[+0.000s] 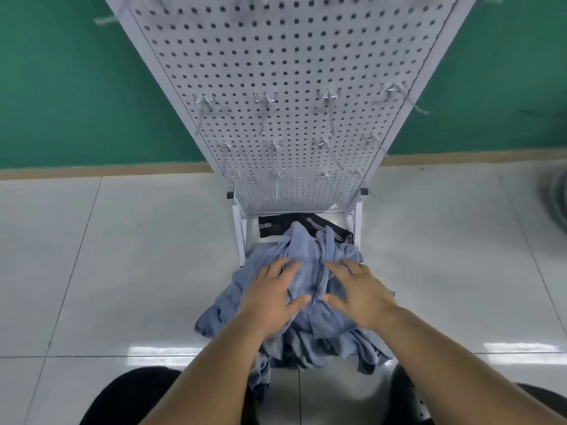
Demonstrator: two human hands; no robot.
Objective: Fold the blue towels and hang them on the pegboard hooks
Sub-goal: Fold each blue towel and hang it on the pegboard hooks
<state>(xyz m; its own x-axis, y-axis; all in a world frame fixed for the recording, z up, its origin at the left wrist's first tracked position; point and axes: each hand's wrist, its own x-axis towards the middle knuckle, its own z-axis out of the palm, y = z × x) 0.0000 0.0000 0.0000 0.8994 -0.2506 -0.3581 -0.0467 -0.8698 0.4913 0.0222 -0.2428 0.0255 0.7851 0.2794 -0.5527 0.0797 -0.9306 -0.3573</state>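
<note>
A crumpled heap of blue towels (306,250) lies on the floor at the foot of a white pegboard (291,72). Several bare metal hooks (265,101) stick out of the board in rows. My left hand (273,297) hovers over or rests on the left of the heap, fingers spread and straight. My right hand (357,294) is over the right of the heap, fingers also spread. Neither hand grips any cloth. The lower part of the heap is hidden behind my forearms.
Black cloth with pale stripes (306,227) lies under the pegboard's white frame (241,237), behind the towels. Glossy pale floor tiles (122,256) surround the heap. A green wall (76,87) stands behind. My dark-clad knees (132,397) frame the bottom edge.
</note>
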